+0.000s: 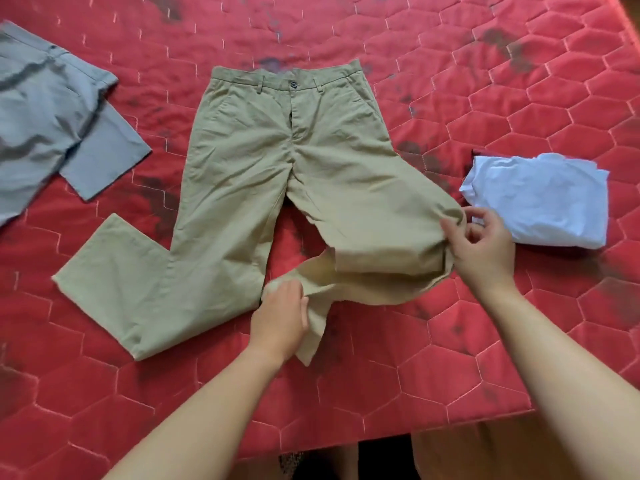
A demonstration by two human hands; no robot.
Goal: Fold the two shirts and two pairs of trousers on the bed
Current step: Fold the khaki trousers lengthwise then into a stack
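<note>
I saw the khaki trousers [277, 161] spread on the bed [346, 393], waistband on the far side from both hands. Left hand [280, 313] gripped the doubled-back end of one leg, its fingertips buried in cloth. Right hand [481, 244] pinched the fold of that same leg. Folded white shirt [543, 199] lay just right of the right hand, with a dark edge under it I couldn't identify. Grey trousers [52, 126] sat well left of the left hand, cut off by the frame.
</note>
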